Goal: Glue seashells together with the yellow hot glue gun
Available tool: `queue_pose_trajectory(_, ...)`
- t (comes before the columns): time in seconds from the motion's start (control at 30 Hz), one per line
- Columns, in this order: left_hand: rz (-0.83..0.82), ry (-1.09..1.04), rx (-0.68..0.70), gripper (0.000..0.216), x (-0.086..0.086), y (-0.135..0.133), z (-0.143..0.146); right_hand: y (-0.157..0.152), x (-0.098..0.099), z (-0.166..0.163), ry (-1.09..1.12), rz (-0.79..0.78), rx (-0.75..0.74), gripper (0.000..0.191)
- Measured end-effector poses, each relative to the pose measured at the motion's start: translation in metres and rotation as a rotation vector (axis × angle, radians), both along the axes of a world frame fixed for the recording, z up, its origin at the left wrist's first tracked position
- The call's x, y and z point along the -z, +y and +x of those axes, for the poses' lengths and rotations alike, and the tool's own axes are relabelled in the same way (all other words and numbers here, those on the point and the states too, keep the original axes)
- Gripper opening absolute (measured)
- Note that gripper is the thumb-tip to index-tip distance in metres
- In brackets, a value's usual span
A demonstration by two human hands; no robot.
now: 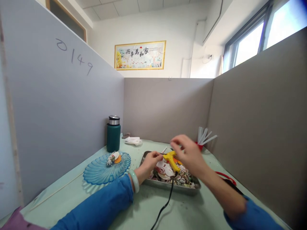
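A yellow glue gun point(171, 160) with a black cord lies over a metal tray point(168, 187) heaped with seashells point(165, 169). My left hand point(151, 161) is at the tray's left side, thumb and fingers pinched together close to the end of the glue gun; what they hold is too small to make out. Above the right part of the tray, my right hand point(188, 153) is raised with curled fingers, slightly blurred. Anything in its fingertips cannot be made out. On the left, a blue scalloped glass plate point(96, 172) carries a small cluster of shells point(114, 158).
A green bottle point(113, 137) stands behind the plate, beside a white folded packet point(133, 141). White glue sticks point(203, 135) stand in a red cup point(200, 146) at the back right. A red-handled tool point(227, 177) lies near the right partition. Grey partitions point(168, 108) enclose the table.
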State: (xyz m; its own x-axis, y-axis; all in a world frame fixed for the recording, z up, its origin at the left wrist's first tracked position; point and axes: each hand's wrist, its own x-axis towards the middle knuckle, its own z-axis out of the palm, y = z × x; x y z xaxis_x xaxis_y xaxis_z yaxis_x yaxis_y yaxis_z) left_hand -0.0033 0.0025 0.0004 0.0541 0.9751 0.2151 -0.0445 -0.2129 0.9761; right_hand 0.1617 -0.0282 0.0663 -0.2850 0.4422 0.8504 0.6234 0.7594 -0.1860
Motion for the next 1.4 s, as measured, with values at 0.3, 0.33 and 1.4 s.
queue_pose_trajectory(0.3, -0.032, 0.04, 0.043, 0.03, -0.004, -0.006, 0.001, 0.025, 0.074, -0.019, -0.064, -0.377, 0.028, 0.016)
queue_pose_trajectory(0.33, -0.034, 0.048, 0.052, 0.031, -0.004, -0.007, 0.001, 0.025, 0.074, -0.019, -0.041, -0.399, 0.011, 0.015)
queue_pose_trajectory(1.4, -0.021, 0.124, 0.071, 0.033, -0.004, -0.006, 0.003, 0.028, 0.074, -0.014, 0.005, -0.451, -0.036, 0.016)
